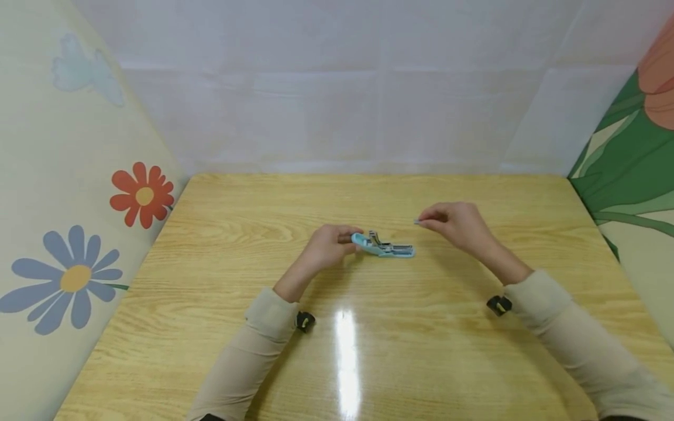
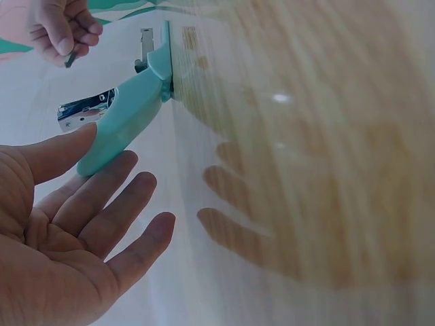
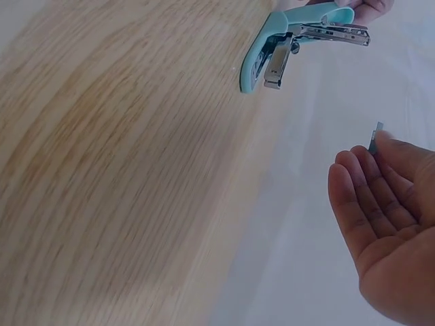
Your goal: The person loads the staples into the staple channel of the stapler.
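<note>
A mint-green stapler [image 1: 375, 248] lies spread open on the table, its metal parts exposed. My left hand [image 1: 325, 247] pinches the end of its raised cover between thumb and fingers; the left wrist view shows the other fingers extended below the cover. Off to the right and a little farther back, my right hand [image 1: 457, 227] is raised above the table. Its thumb and fingers pinch a small grey metal strip [image 3: 376, 134] that looks like a row of staples. In the right wrist view, the stapler's metal magazine [image 3: 277, 62] and a second metal piece [image 3: 333, 32] stand apart.
The wood-grain table [image 1: 237, 362] carries a bright light reflection in front of the stapler. A white sheet [image 1: 316, 117] hangs along the back edge. Flower-patterned panels flank both sides. Each wrist wears a small black device [image 1: 305, 321] at the beige cuff.
</note>
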`<state>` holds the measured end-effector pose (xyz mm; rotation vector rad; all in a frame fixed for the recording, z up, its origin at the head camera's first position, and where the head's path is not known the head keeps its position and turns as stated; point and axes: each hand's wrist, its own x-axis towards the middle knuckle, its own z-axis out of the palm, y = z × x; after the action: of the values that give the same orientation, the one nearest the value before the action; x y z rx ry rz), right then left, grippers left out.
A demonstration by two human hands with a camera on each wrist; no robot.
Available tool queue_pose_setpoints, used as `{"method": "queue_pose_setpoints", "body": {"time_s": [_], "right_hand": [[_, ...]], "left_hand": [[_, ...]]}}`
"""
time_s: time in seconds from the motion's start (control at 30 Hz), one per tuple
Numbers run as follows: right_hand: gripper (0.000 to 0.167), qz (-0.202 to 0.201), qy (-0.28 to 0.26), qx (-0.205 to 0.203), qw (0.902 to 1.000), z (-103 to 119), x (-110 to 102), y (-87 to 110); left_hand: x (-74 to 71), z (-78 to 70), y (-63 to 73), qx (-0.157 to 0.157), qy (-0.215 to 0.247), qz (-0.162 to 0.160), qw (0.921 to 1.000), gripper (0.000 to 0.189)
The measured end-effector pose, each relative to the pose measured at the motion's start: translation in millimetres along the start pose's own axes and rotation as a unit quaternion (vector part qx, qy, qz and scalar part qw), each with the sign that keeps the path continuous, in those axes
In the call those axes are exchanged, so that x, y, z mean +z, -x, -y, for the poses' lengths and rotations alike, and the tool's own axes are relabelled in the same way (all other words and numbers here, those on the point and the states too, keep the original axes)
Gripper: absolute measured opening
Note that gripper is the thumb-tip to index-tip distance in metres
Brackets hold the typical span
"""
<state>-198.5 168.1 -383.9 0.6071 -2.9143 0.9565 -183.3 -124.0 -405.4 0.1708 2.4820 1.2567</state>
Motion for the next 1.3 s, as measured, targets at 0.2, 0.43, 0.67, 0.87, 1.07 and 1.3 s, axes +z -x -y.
{"method": "queue_pose_setpoints", "body": {"time_s": [0.2,0.43,0.67,0.87,1.07,1.3], "right_hand": [[0.017,0.002,0.001,-0.007,1.0000,4.5,3.3,-3.5],[0.016,0.014,-0.008,-0.002,0.9999,7.9,8.3,-7.0],[0.013,0.027,-0.021,0.000,0.9994,6.3,23.1,-4.0],[0.010,0.039,-0.020,-0.006,0.9990,3.5,35.5,-0.1],[0.009,0.049,-0.007,0.000,0.9988,1.2,43.6,3.7],[0.008,0.057,0.013,-0.007,0.9983,0.5,50.1,3.4]], "left_hand": [[0.7,1.6,-1.5,0.000,0.004,0.003,1.0000,0.040],[-1.1,0.5,-1.4,-0.001,0.001,0.002,1.0000,0.038],[0.3,-1.4,-0.9,-0.002,-0.003,0.000,1.0000,0.036],[0.9,-2.1,-0.5,-0.006,0.000,0.002,1.0000,0.036],[0.4,-1.7,-1.5,-0.004,-0.006,0.002,1.0000,0.036],[1.1,-1.2,-3.0,-0.011,-0.009,0.003,0.9999,0.036]]}}
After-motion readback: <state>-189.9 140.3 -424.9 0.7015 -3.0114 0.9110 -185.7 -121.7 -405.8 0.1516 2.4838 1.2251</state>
